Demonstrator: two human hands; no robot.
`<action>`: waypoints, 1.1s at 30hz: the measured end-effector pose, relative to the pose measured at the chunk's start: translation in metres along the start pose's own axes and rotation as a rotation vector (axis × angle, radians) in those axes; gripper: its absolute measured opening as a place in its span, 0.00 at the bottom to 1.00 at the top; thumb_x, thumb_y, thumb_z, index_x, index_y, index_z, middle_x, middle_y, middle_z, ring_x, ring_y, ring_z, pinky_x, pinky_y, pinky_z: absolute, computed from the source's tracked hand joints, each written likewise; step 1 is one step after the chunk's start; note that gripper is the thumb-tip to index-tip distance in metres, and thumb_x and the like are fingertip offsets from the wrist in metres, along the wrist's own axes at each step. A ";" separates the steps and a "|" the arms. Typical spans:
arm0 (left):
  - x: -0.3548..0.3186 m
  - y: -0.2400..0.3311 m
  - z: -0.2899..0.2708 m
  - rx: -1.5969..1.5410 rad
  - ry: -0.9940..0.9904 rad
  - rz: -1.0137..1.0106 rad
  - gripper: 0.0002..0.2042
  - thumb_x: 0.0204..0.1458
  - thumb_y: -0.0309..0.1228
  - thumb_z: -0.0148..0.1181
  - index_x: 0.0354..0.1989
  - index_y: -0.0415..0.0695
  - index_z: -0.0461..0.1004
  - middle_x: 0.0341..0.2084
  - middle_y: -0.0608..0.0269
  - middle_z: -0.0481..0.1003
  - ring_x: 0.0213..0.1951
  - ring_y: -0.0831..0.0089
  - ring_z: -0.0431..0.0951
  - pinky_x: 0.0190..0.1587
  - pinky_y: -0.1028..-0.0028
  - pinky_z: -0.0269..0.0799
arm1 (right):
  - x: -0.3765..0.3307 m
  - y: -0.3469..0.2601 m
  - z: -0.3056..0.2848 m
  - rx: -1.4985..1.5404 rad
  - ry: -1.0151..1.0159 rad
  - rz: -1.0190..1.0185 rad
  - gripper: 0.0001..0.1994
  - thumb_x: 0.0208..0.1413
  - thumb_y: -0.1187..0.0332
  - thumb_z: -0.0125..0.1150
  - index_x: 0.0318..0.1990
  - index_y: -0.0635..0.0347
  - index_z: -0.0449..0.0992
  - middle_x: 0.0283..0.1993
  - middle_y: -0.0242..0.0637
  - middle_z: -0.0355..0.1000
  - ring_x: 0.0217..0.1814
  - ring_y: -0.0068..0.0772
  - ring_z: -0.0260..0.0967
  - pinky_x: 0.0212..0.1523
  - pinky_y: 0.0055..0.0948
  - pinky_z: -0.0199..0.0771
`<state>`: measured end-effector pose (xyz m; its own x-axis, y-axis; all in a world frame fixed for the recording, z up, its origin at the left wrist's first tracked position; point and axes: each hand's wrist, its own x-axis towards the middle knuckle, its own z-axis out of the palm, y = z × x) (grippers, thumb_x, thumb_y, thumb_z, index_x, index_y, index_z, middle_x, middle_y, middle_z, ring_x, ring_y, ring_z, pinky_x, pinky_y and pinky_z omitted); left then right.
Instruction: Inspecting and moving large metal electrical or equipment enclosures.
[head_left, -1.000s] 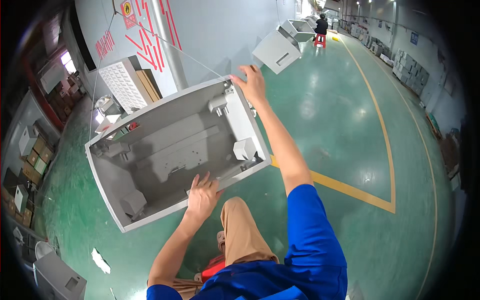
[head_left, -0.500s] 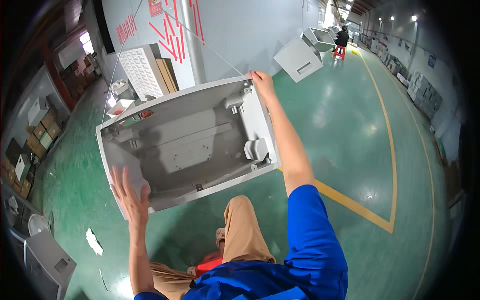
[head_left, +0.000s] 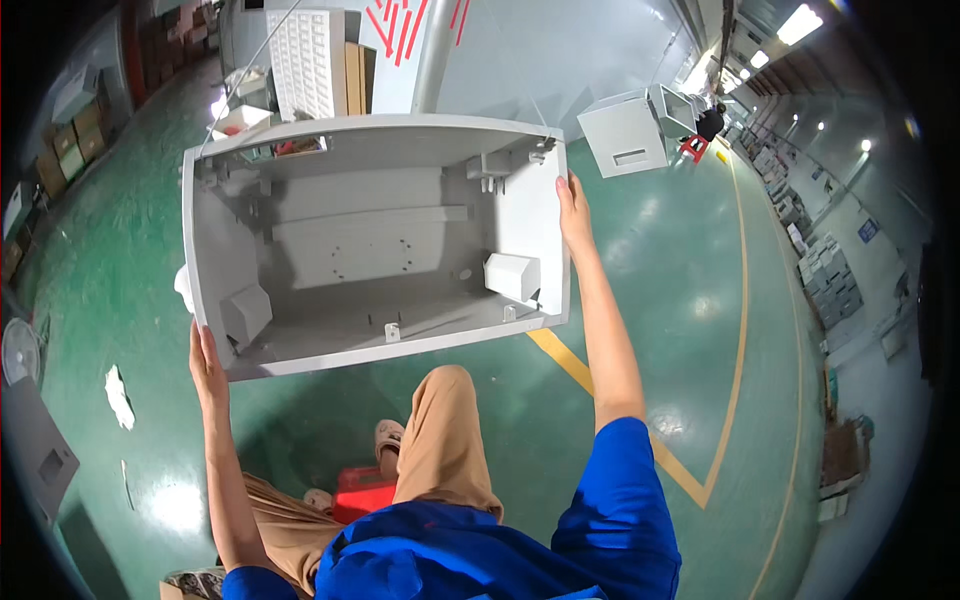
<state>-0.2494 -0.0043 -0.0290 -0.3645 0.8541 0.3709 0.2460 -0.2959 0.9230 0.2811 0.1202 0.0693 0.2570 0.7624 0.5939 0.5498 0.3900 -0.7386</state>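
A large grey cabinet shell [head_left: 455, 340] hangs in front of me, its open side facing me. Thin cords [head_left: 250, 72] run up from its two upper corners. Inside are angular corner blocks [head_left: 513, 276], small tabs along the lower edge and a slot in the top wall. My left hand [head_left: 208, 372] grips the shell's lower left side, its fingers partly hidden behind the edge. On the opposite side, my right hand [head_left: 574, 215] holds the outer wall below the upper corner, fingers along it.
Beyond the shell stand a white panel [head_left: 305, 65] and a pipe [head_left: 432, 60]. More grey cabinets [head_left: 622, 135] lie at the back right, near a seated person [head_left: 711, 122] on a red stool. A yellow line [head_left: 740, 330] marks the green floor; a white scrap [head_left: 119, 398] lies left.
My left hand has moved from the shell's inside left corner to its outer side. My right hand has slid down from the upper corner. The shell now hangs more level.
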 end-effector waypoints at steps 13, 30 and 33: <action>-0.054 -0.012 0.013 -0.062 0.254 0.014 0.20 0.58 0.37 0.37 0.54 0.35 0.57 0.48 0.60 0.63 0.49 0.76 0.61 0.52 0.79 0.53 | -0.101 -0.002 -0.021 0.124 -0.077 0.297 0.31 0.54 0.50 0.43 0.55 0.71 0.55 0.56 0.47 0.57 0.58 0.36 0.53 0.57 0.27 0.49; -0.089 -0.024 0.008 -0.121 0.407 -0.117 0.25 0.56 0.44 0.40 0.55 0.37 0.55 0.52 0.60 0.59 0.53 0.71 0.58 0.54 0.74 0.51 | -0.125 0.026 -0.016 0.375 0.030 0.421 0.24 0.54 0.56 0.47 0.49 0.71 0.64 0.46 0.40 0.66 0.50 0.27 0.60 0.52 0.23 0.54; -0.092 -0.025 0.013 -0.126 0.506 -0.172 0.25 0.55 0.44 0.41 0.56 0.40 0.55 0.52 0.62 0.58 0.53 0.72 0.57 0.53 0.75 0.51 | -0.124 0.028 -0.017 0.369 -0.020 0.423 0.31 0.52 0.49 0.48 0.50 0.73 0.62 0.50 0.45 0.63 0.53 0.32 0.58 0.54 0.28 0.54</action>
<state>-0.2108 -0.0698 -0.0873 -0.7841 0.5917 0.1873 0.0462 -0.2453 0.9683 0.2784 0.0279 -0.0193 0.3777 0.9000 0.2177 0.0867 0.1997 -0.9760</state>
